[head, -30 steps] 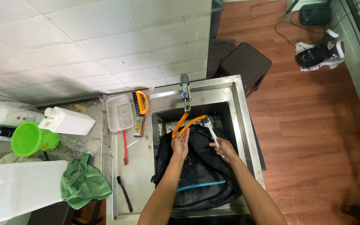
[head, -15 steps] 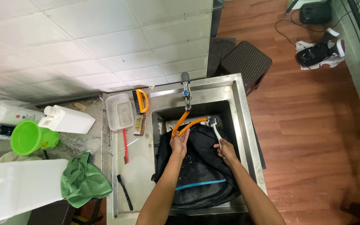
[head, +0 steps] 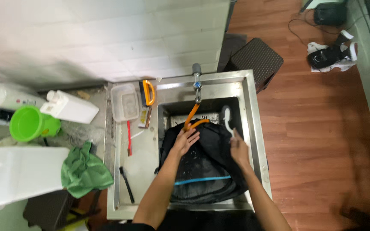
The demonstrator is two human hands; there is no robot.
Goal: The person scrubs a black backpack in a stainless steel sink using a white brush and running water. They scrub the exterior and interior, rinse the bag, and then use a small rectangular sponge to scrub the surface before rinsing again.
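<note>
Backpack [head: 202, 171], black with a blue stripe, lies in the steel sink [head: 249, 128] under an orange hose [head: 191, 117]. Left hand [head: 187, 140] rests flat on it, fingers released; right hand [head: 238, 149] has fingers clenched on a brush [head: 226, 117], blurred, above the bag's top edge.

I have one camera, worn on my head, looking almost straight down from well above. The steel sink [head: 249, 141] sits at the middle of the frame, with my forearms coming in from the bottom edge. The white tiled wall [head: 108, 38] runs across the top, the bench [head: 86, 128] lies left and the wooden floor [head: 322, 141] right.
</note>
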